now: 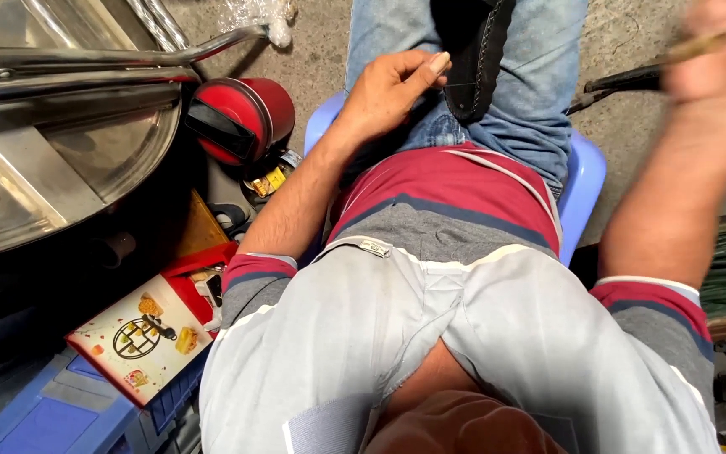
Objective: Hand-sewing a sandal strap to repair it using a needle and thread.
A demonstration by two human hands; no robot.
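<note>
Up top, just left of centre: left hand (392, 84) resting on the jeans-covered lap (514, 92), fingers curled loosely inward, thumb and forefinger tips nearly pinching together near the edge of a black stitched strap (476, 63). Whether anything tiny is being pinched there cannot be told; touching the denim, sitting just beside the strap.

Upper right corner: right hand (720, 50) blurring heavily, fingers closing around a thin yellowish stick-like tool (699, 44) slanting toward the top edge. Clamped on it, though finger detail is smeared. Just left of that hand, a dark rod (623, 80) lying over the concrete floor (632, 126).

Middle of the frame: sitting on a light blue plastic stool (583, 172), wearing a grey, maroon-striped shirt (464, 336).

Left side: shiny metal bodywork and tubing (60, 126) filling the upper left; a red round canister (241, 118) beside it; a red and white cardboard box (140, 336) lying at the lower left, over a blue crate (52, 420).
</note>
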